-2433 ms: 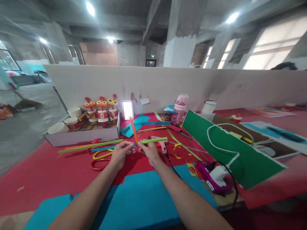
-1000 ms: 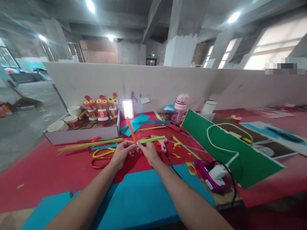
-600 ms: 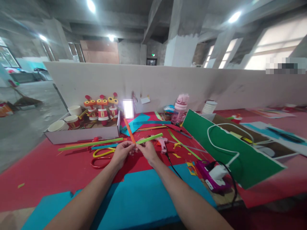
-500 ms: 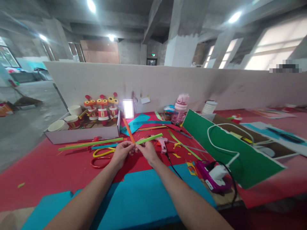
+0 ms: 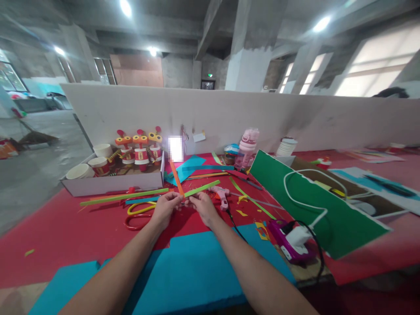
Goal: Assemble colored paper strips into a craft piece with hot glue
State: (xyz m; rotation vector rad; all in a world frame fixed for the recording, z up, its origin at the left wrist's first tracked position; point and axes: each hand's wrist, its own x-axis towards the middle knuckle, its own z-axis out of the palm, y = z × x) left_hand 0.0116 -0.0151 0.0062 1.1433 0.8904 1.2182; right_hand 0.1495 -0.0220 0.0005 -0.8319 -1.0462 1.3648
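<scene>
My left hand point(image 5: 166, 208) is closed, its fingertips pinching the lower end of an orange paper strip point(image 5: 176, 177) that points up and away. Beside it my right hand point(image 5: 201, 206) pinches the joined end, where a green paper strip point(image 5: 205, 187) crosses the orange one and slants up to the right. The two strips meet in a V between my fingertips; how they are fixed there is too small to make out. Scissors with a yellow and a red handle loop point(image 5: 138, 222) lie left of my left hand. A pink glue gun point(image 5: 223, 199) rests right of my right hand.
A white box point(image 5: 114, 186) at the left holds paper cups and several cup figures. Blue foam sheets point(image 5: 203, 267) lie in front. At the right stand a green board point(image 5: 305, 205) and a purple power strip point(image 5: 292, 249) with cables. A pink bottle point(image 5: 247, 146) stands behind.
My hands have drawn slightly apart at the fingertips. The green strip has shifted a little left and down, and the orange strip's top is a bit more to the right.
</scene>
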